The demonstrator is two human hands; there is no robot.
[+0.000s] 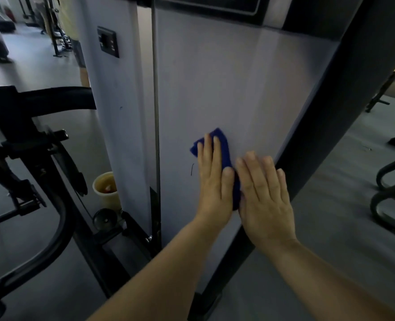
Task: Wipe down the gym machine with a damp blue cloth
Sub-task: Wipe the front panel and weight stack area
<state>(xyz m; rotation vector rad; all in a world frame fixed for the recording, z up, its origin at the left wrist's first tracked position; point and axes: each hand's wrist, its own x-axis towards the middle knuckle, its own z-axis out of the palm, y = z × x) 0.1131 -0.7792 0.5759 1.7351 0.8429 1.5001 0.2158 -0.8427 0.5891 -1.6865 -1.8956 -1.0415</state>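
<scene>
The gym machine's pale grey panel (215, 89) fills the middle of the view, framed on the right by a dark slanted post (330, 126). A blue cloth (225, 147) lies flat against the panel's lower part. My left hand (212, 179) presses on the cloth with straight fingers pointing up. My right hand (264, 195) lies flat beside it, fingers straight, its inner edge over the cloth's lower right part and its outer edge reaching the dark post. Most of the cloth is hidden under the two hands.
A small dark mark (191, 169) sits on the panel just left of my left hand. A thin vertical rod (155, 89) runs down the panel's left edge. Black machine arms (41, 144) and a yellowish cup (106, 188) are at the left. More equipment (393, 191) stands on the grey floor at the right.
</scene>
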